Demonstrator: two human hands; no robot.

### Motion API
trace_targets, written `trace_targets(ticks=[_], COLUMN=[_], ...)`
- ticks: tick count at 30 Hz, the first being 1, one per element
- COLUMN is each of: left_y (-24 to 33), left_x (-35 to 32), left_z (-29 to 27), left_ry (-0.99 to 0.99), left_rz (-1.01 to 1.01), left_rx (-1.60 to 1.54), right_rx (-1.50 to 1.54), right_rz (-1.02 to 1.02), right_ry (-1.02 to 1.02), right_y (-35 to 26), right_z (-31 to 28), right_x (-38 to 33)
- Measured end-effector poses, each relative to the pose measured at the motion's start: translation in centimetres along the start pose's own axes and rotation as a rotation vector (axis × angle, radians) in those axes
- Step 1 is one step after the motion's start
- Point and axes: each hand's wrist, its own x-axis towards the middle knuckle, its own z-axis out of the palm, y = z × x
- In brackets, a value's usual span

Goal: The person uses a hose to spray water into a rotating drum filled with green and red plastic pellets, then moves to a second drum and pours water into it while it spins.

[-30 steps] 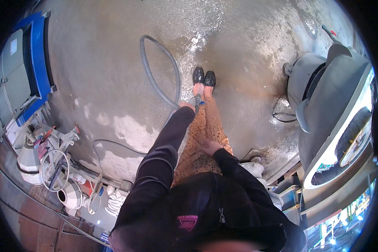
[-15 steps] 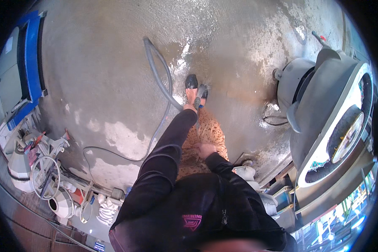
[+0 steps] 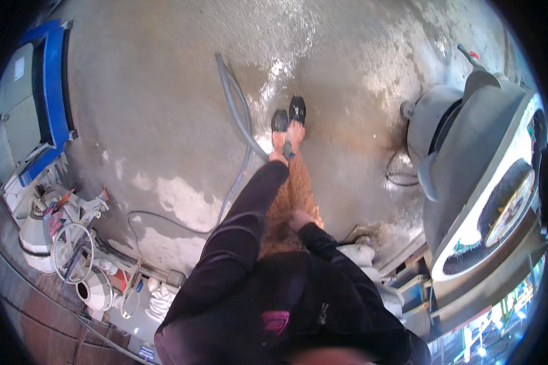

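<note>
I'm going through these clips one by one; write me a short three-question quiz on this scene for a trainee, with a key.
1. Which hand grips the grey hose?
2. True or false: the blue frame stands along the left side of the picture.
3. The shoes are: a) white, b) black, c) red.

Key: 1. The left hand. 2. True. 3. b.
</note>
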Motion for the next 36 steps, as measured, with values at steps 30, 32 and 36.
trace_targets(ticks=[30, 32, 36], left_y=[-3.0, -4.1, -5.0], left_x=[5.1, 4.4, 3.7], left_z=[2.8, 3.2, 2.5], left_ry=[-0.080, -0.021, 0.010], left_rz=[0.110, 0.179, 0.143], left_rx=[0.323, 0.287, 0.212], right_rx=[0.101, 0.085, 0.015], right_rz=[-0.320, -0.306, -0.288], right_ry=[0.310, 0.291, 0.143], right_y=[-6.9, -8.0, -10.2], right_z=[-1.3, -1.7, -2.9], right_x=[-3.4, -3.7, -3.1])
